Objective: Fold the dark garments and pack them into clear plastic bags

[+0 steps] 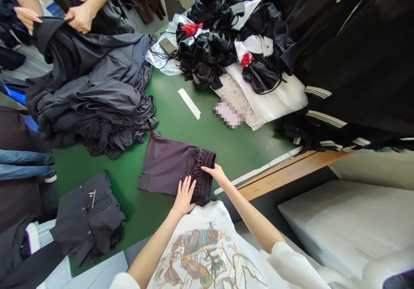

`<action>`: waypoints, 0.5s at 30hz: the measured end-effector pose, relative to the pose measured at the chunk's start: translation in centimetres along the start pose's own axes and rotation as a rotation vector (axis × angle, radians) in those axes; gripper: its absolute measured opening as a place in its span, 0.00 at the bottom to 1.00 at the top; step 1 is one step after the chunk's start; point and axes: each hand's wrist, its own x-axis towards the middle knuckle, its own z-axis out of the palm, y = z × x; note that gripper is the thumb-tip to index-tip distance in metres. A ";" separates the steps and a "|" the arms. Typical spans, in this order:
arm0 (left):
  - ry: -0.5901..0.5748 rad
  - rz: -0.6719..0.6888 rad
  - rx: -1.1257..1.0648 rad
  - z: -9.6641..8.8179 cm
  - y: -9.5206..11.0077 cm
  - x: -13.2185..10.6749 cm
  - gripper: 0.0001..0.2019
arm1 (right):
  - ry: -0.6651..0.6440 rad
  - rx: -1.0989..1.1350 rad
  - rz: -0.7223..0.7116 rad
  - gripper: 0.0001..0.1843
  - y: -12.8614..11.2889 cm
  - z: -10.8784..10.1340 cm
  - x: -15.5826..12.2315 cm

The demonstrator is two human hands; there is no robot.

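Dark folded shorts with a gathered elastic waistband lie flat on the green table, the waistband to the right. My left hand rests palm down on their near edge beside the waistband, its fingers stretched out. At the waistband's right end, my right hand grips the elastic, thumb on top; its other fingers are mostly hidden.
Across the table, a co-worker's hands hold cloth above a dark garment pile. Folded black clothing lies at the near left. Black bundles with red ties fill the back. Striped black garments hang at right.
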 end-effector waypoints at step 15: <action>0.835 0.272 -0.404 0.3 2.7 -4.9 0.24 | 0.444 -0.312 -0.190 0.42 -8.0 1.5 -13.4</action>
